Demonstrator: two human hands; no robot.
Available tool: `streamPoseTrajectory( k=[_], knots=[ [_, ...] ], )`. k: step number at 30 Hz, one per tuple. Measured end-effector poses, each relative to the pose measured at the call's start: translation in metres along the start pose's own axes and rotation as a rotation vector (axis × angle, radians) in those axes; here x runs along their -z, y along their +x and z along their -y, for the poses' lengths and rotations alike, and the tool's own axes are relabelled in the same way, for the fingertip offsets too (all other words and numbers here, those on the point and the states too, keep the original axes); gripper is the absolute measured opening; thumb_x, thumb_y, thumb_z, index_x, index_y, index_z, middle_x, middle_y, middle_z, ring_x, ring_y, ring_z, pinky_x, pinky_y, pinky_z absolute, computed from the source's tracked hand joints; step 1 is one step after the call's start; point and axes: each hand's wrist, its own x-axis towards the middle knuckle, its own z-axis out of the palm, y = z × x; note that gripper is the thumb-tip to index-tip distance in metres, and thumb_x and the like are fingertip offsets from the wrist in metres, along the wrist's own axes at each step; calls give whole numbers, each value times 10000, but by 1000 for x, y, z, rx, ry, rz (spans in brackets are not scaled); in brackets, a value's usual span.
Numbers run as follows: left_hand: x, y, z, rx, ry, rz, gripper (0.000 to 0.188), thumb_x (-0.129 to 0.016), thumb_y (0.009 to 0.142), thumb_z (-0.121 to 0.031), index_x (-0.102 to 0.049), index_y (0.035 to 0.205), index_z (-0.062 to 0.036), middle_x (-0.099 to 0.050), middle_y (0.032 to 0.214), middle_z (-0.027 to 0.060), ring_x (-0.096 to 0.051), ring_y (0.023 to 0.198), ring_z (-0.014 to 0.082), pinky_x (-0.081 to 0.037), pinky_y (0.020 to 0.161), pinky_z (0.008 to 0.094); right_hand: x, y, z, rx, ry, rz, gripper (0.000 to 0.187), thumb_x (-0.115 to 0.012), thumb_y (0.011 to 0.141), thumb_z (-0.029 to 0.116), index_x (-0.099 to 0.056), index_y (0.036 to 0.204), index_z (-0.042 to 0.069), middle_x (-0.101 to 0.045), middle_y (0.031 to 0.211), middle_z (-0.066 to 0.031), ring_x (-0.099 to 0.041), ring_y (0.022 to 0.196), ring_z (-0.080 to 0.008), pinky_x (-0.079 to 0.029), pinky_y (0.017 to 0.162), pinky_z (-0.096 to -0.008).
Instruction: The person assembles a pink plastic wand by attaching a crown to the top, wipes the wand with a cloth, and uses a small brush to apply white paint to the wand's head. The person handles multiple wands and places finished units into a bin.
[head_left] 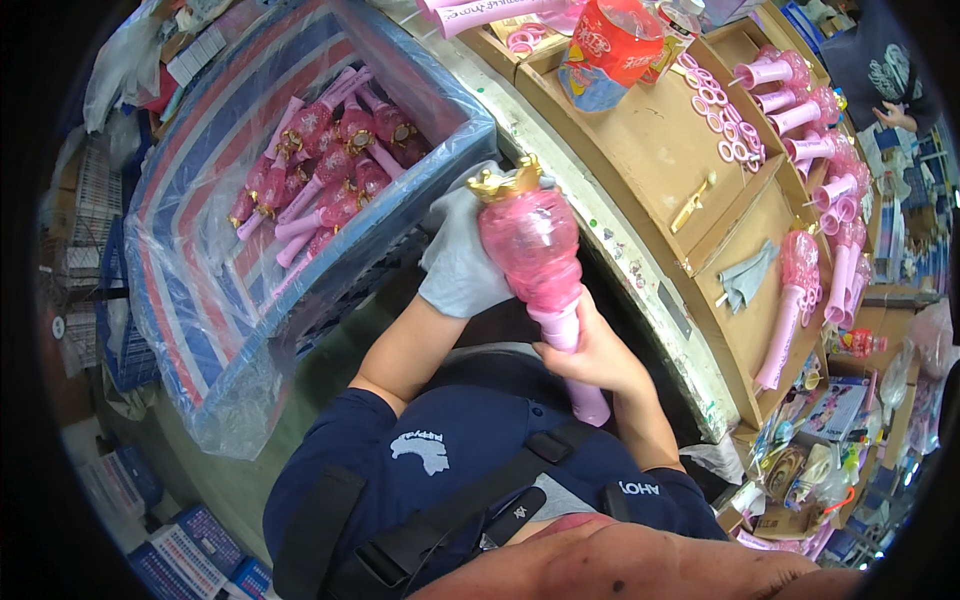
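A pink toy wand (530, 245) is tilted in front of my chest, its clear round head topped by a gold crown (505, 180). My right hand (603, 350), bare, is wrapped round the pale pink handle. In a grey glove, my left hand (463, 255) holds the wand's head from the side and behind; the wand hides part of its fingers. To the left, several similar pink wands (330, 160) lie heaped in a blue crate (465, 130) lined with clear plastic.
A pale, paint-spotted table edge (640, 280) runs along my right. Beyond it, a cardboard tray (640, 150) holds pink rings (715, 110), a grey cloth (748, 278), a red bag (610, 50) and more wands (795, 290). At the far right a co-worker's hand (893, 117) shows.
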Motion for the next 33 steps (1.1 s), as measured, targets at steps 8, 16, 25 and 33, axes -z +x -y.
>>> streamPoseTrajectory(
  k=[8,16,25,33],
  knots=[
    [-18,-4,10,131,78,46,556,-370,945,-436,-536,1221,18,-612,1143,190,-603,1048,296,-487,929,430,0,-9,-28,-497,1124,312,482,-754,699,123,-485,1091,45,-544,711,-60,-553,527,-148,-474,478,-279],
    [-13,-5,8,81,79,72,504,-418,951,-387,-515,1242,13,-606,1153,195,-610,1052,292,-492,931,438,-8,-8,-5,-489,708,-16,560,-752,753,189,-447,1197,37,-620,785,-113,-651,631,-229,-530,560,-321],
    [-5,-20,15,-398,894,163,431,-438,969,-317,-509,1230,18,-594,1186,154,-585,1099,241,-474,964,380,-14,-6,8,-240,-78,-50,593,-709,804,191,-392,1278,28,-646,885,-198,-672,726,-324,-540,629,-386],
    [-11,-19,16,-577,1767,141,384,-523,932,-269,-533,1225,-21,-623,1156,122,-596,1090,252,-478,954,401,-9,-5,-49,-387,1571,684,561,-728,773,140,-439,1238,14,-546,702,-97,-519,468,-158,-438,436,-275]
  ],
)
